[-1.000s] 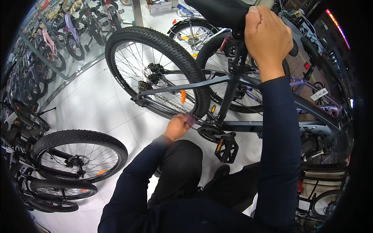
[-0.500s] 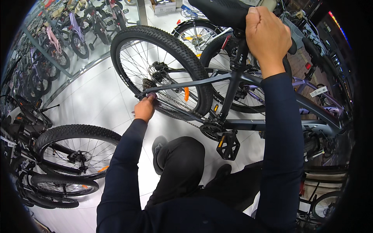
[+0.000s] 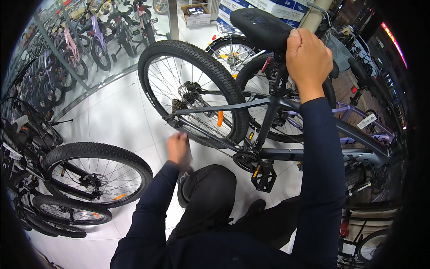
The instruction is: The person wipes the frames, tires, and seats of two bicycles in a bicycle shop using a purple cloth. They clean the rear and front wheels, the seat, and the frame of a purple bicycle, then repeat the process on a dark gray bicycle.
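Note:
My right hand (image 3: 309, 58) is closed round the end of a black saddle (image 3: 257, 28) on a dark grey mountain bike (image 3: 264, 123). Below the bike's rear sprockets (image 3: 179, 106), my left hand (image 3: 178, 147) is apart from the frame, its fingers curled. A greyish blurred shape shows beside that hand; motion hides what it is. The knobbly rear wheel (image 3: 145, 76) carries an orange reflector (image 3: 220, 119). Chain, crank and a black platform pedal (image 3: 263, 177) face me, above my knee and shoes.
More bikes stand close by: a black-tyred wheel (image 3: 96, 175) at the left, a purple frame (image 3: 365, 125) at the right. Small bikes line a glass partition (image 3: 67, 58) at the far left. Cardboard boxes (image 3: 197, 18) are stacked at the back, on a white tiled floor (image 3: 107, 116).
My left hand has let go of the rear frame end near the sprockets and moved down toward my knee. My right hand still grips the saddle. The view has shifted slightly, showing more boxes.

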{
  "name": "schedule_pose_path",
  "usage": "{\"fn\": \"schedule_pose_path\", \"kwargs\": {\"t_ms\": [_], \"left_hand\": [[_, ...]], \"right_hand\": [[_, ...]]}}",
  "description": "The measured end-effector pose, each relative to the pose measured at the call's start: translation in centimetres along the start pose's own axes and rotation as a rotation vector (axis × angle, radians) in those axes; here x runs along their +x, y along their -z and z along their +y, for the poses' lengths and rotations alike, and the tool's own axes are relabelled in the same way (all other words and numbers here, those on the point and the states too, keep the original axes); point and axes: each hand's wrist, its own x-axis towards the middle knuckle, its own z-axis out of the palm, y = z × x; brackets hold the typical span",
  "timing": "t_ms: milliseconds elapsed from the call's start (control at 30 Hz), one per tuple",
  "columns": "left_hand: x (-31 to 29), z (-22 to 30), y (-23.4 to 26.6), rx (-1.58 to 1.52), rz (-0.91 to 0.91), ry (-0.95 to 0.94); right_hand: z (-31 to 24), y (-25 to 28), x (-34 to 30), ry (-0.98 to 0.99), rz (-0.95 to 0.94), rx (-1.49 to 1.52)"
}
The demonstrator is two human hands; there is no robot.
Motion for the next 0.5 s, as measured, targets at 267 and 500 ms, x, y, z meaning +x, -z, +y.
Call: {"fn": "schedule_pose_path", "kwargs": {"t_ms": [267,500], "left_hand": [[8.2,18.2,-3.9,-0.374,0.349,-0.234],[2.0,19.7,-6.9,-0.362,0.374,-0.676]], "right_hand": [[-0.5,0.5,0.2,-0.015,-0.037,-0.009],[-0.4,0.2,0.0,0.017,0.032,0.018]]}}
